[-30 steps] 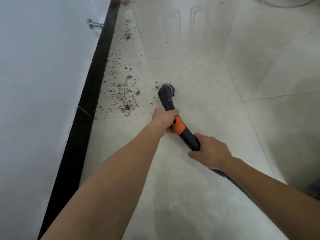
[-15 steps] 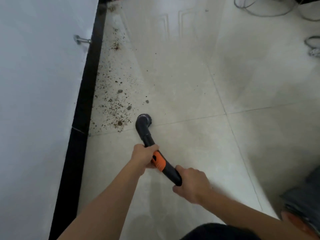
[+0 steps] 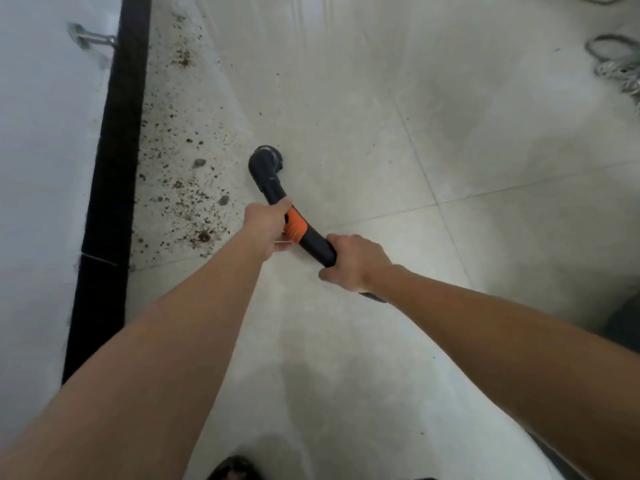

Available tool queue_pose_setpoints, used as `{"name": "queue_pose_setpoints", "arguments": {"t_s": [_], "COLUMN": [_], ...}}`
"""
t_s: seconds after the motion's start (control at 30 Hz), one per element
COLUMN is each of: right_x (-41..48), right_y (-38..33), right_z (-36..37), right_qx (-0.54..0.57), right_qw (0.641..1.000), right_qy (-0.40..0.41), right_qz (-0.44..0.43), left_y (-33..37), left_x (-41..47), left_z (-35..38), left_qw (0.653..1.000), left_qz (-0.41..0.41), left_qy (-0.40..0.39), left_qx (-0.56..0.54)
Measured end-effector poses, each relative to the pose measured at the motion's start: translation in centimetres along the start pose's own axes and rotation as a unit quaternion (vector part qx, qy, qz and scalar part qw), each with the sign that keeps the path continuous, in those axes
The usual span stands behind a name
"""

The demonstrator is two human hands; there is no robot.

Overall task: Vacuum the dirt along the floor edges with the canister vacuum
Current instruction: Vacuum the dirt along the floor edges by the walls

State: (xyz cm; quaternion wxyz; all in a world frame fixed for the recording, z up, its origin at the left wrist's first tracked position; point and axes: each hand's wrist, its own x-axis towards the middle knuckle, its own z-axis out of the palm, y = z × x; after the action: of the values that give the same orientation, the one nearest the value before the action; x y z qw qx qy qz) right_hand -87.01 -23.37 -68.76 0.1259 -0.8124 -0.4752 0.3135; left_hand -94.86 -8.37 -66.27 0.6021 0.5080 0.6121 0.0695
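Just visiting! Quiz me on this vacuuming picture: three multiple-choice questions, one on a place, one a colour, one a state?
1. Where does the dirt lie? A) along the black baseboard B) in a dustpan C) on a rug
2. What colour is the band on the vacuum wand? A) blue B) orange C) green
3. How is the wand held? A) by neither hand B) by one hand only C) the left hand and right hand both grip it
Answers: 1 A: specks lie by the baseboard. 2 B: the band is plainly orange. 3 C: fingers of both curl round it.
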Motion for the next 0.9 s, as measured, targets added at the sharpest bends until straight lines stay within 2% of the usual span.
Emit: {"name": "queue_pose_setpoints", "arguments": {"t_s": [0.17, 0.37, 0.57, 0.7, 0.9], "right_x": [-0.4, -7.3, -11.3, -8.4, -1.8], "right_y": [-0.6, -0.2, -0.4, -1.6, -3.4], "right_z": [-0.4, 2.2, 5.1, 4.3, 1.5], "right_qx": [0.007, -0.002, -0.030, -0.042, -0.017], "right_qw": [1.000, 0.997, 0.989, 0.990, 0.997], "right_qy": [-0.017, -0.066, -0.126, -0.110, -0.067], "right_qz": [-0.007, -0.027, -0.077, -0.076, -0.046], "left_y": [0.3, -4.1, -9.1, -7.7, -2.9], "left_x": [-0.6, -5.9, -9.9, -8.4, -2.8], "left_z": [-0.9, -3.0, -5.8, -5.6, -5.0], "left_qw": [1.000, 0.993, 0.986, 0.993, 0.998], "left_qz": [-0.015, -0.082, -0.161, -0.118, -0.042], "left_qy": [-0.003, -0.040, -0.045, 0.001, 0.045], "left_qx": [0.023, 0.069, 0.019, -0.027, -0.027]}}
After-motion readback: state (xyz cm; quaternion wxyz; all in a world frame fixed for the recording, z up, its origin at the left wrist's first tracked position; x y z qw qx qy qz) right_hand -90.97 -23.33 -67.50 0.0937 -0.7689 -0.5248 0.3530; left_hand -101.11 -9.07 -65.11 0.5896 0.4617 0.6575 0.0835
